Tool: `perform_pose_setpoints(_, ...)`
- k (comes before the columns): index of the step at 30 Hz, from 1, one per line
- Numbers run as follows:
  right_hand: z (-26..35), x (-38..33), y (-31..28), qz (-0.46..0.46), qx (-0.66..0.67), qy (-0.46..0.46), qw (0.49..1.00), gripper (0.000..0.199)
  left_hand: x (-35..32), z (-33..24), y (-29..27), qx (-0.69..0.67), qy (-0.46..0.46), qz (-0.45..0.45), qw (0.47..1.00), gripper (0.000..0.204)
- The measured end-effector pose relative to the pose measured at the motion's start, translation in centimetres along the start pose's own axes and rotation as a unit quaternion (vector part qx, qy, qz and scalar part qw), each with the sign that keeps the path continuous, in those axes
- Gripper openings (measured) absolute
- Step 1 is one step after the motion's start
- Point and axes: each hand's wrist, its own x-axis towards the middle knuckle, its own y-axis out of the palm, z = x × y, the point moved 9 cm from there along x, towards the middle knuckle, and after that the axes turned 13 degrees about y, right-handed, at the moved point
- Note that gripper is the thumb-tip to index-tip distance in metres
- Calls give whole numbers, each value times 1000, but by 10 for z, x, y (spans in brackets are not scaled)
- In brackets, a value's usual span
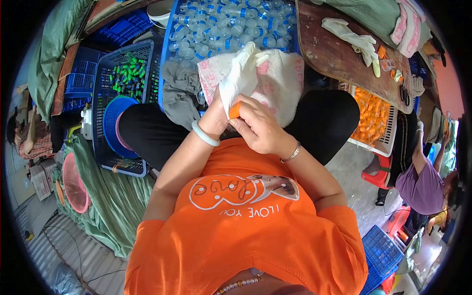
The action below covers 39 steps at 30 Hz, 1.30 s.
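Observation:
My left hand [237,81] wears a thin white glove and points away from me over a pink-and-white towel [282,81] on my lap. Its fingers look stretched out inside the loose fabric. At that wrist, my bare right hand [258,125] is closed, its thumb and fingers pinching a small orange piece [235,110] against the glove's cuff. What the orange piece is I cannot make out. A pale bangle [205,133] circles my left wrist, below the glove. Beside the towel lies a crumpled grey cloth [179,86].
Ahead stands a blue bin [165,54] of small clear bottles with blue bands. Left is a blue crate [98,147] with green-capped items and a blue basin [110,115]. Right, a wooden table [324,46] holds another white glove [351,38], above a white crate [392,130] of orange pieces.

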Motion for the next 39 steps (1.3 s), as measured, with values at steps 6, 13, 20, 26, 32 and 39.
perform_pose_setpoints(6, 1, -11, -2, 8, 21, 4, 1000, 7, -30, -23, 52, 145, 52, -60, 986, 43)
perform_pose_setpoints(13, 2, -17, 3, 24, 18, -1, 1000, 6, -18, -4, 31, 58, 44, 99, 992, 48)
perform_pose_setpoints(20, 0, -31, 9, 13, 10, -6, 1000, 7, -21, 19, 5, 130, -35, 111, 985, 49)
perform_pose_setpoints(26, -2, -31, 8, -5, -15, -22, 1000, 7, -36, 21, 7, 204, -99, 84, 970, 49)
perform_pose_setpoints(32, -6, -35, 11, 9, -1, 5, 1000, 8, -38, 50, 38, -824, -148, -390, 383, 43)
perform_pose_setpoints(39, -11, -31, -1, -11, -72, 13, 997, 12, -34, 16, 67, -725, -179, -374, -551, 48)
